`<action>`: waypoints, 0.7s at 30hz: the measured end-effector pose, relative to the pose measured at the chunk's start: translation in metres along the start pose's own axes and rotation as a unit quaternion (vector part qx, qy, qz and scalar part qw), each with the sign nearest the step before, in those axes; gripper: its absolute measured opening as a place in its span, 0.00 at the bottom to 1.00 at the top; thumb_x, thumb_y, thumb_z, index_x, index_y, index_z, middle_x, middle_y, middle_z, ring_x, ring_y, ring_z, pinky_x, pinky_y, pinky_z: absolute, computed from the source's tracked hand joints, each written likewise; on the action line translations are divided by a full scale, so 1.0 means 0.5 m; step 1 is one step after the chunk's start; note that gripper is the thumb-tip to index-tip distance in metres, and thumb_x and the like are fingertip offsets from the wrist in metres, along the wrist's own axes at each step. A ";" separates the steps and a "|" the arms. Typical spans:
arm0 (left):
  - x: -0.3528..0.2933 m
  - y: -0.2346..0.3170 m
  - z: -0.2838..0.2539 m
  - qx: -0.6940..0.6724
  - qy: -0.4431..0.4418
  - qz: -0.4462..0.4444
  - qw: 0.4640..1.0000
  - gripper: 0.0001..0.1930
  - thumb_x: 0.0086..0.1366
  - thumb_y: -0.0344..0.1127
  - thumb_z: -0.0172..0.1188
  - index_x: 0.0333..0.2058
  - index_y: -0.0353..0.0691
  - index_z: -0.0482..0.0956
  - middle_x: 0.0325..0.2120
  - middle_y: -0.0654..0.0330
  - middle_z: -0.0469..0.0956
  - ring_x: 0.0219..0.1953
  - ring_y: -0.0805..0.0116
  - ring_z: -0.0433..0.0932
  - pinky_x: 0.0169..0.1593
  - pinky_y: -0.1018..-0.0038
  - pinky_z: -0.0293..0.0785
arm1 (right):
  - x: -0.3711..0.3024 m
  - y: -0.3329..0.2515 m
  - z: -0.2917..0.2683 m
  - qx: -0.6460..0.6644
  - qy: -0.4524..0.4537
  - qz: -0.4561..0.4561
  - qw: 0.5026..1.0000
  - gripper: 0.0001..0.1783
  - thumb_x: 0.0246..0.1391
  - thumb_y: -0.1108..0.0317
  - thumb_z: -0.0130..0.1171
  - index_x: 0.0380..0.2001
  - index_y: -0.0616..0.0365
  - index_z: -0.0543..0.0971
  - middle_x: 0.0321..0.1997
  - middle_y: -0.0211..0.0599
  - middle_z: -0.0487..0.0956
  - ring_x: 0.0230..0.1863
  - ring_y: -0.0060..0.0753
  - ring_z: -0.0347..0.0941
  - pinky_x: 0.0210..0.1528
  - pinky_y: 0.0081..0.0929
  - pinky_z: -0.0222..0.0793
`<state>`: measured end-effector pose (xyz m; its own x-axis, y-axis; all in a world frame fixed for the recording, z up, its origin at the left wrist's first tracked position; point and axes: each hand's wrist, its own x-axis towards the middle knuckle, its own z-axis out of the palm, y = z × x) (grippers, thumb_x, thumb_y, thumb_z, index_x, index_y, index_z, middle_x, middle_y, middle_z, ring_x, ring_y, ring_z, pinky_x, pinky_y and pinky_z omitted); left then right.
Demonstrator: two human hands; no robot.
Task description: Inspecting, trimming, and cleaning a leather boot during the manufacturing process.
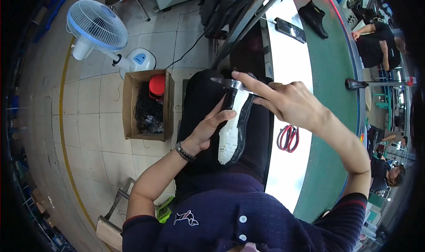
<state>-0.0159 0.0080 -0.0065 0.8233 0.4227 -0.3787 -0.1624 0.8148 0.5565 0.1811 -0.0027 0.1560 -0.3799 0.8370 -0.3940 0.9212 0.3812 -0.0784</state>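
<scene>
A black shoe lies sole up over my lap, its white sole (231,134) facing me and its dark upper (241,134) showing along the right side. My left hand (211,126) is wrapped around the shoe's left side, thumb pressed on the sole. At the far end of the sole, my right hand (283,97) grips a shiny metal tool (224,81) whose pointed end sticks out to the left. Its exact kind is hard to make out, as my fingers cover the rest.
Scissors with red and black handles (287,138) and a phone (291,30) lie on the white bench (290,70). A black boot (313,18) stands on the green belt (332,97). At left are a cardboard box (128,106) of black scraps and a fan (97,25). Co-workers (376,44) are at right.
</scene>
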 end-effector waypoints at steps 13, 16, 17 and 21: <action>0.002 0.012 -0.004 0.031 0.015 -0.021 0.999 0.49 0.55 0.48 0.66 0.69 0.49 0.45 0.56 0.59 0.64 0.58 0.69 0.64 0.61 0.72 0.59 | -0.017 -0.009 0.090 0.192 0.079 0.019 0.978 0.35 0.62 0.62 0.51 0.68 0.36 0.51 0.20 0.38 0.76 0.15 0.36 0.72 0.19 0.33 0.70; -0.006 0.011 -0.002 0.040 0.024 -0.033 0.998 0.50 0.53 0.47 0.68 0.69 0.48 0.47 0.56 0.58 0.64 0.59 0.68 0.63 0.61 0.71 0.58 | -0.012 -0.017 0.081 0.094 -0.041 0.056 0.993 0.35 0.61 0.61 0.51 0.68 0.37 0.50 0.21 0.39 0.77 0.16 0.37 0.73 0.18 0.33 0.70; -0.010 0.015 -0.003 0.040 0.026 -0.034 0.998 0.50 0.53 0.47 0.68 0.69 0.48 0.47 0.56 0.58 0.64 0.59 0.68 0.63 0.61 0.71 0.58 | -0.012 -0.019 0.066 0.053 -0.066 0.043 0.995 0.36 0.61 0.61 0.52 0.68 0.37 0.49 0.21 0.40 0.77 0.16 0.38 0.74 0.18 0.34 0.70; -0.012 0.016 -0.008 0.018 0.031 -0.048 0.998 0.48 0.51 0.44 0.70 0.67 0.45 0.52 0.54 0.59 0.65 0.58 0.65 0.63 0.62 0.67 0.56 | -0.028 -0.029 0.084 0.184 0.106 -0.014 0.977 0.38 0.61 0.62 0.52 0.69 0.36 0.47 0.18 0.38 0.76 0.13 0.37 0.72 0.17 0.33 0.69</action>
<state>-0.0243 0.0134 -0.0028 0.7987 0.3674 -0.4766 -0.0636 0.8391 0.5402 0.1767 -0.0363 0.1243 -0.3774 0.9061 -0.1910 0.8635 0.2699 -0.4260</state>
